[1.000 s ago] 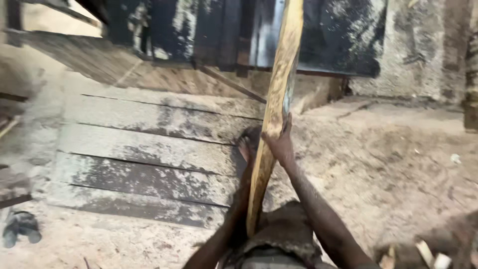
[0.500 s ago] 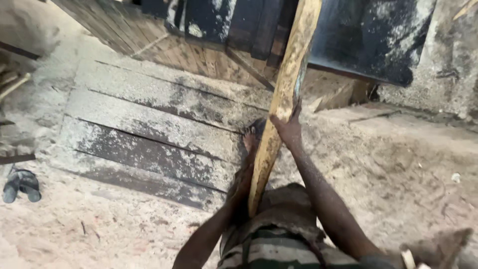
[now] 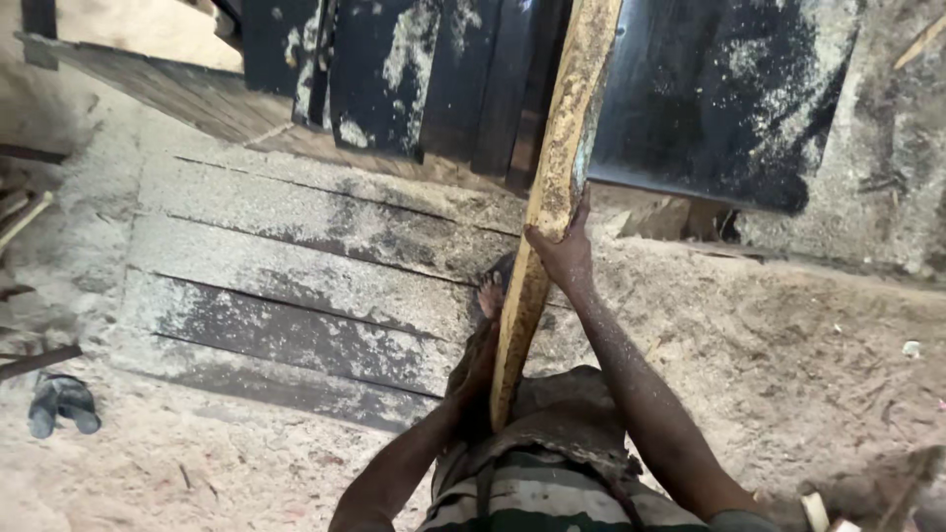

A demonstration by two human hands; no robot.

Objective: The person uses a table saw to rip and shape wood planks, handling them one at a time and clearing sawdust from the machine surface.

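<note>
I see my right hand (image 3: 564,254) wrapped around the right edge of a plank (image 3: 547,212), fingers curled on it, thumb side up. The plank is long, pale and sawdust-coated, tilted a little, running from my waist up past the top of the frame in the centre. My left hand (image 3: 480,347) is lower, pressed on the plank's left edge; looks like a grip, but the fingers are partly hidden behind the wood, so I cannot tell for sure how tight. Both forearms come up from the near edge, dusted with sawdust.

Under the plank, left of centre: wide grey boards (image 3: 296,286) lying flat, side by side, patchy with sawdust. Far side: dark panels (image 3: 709,99), black, streaked with sawdust, the plank crossing in front of them. Ground (image 3: 788,355) on the right is sandy sawdust. Near left, a pair of dark sandals (image 3: 61,402) on the ground, well apart from the hands. Striped shirt (image 3: 552,493) at the near edge.
</note>
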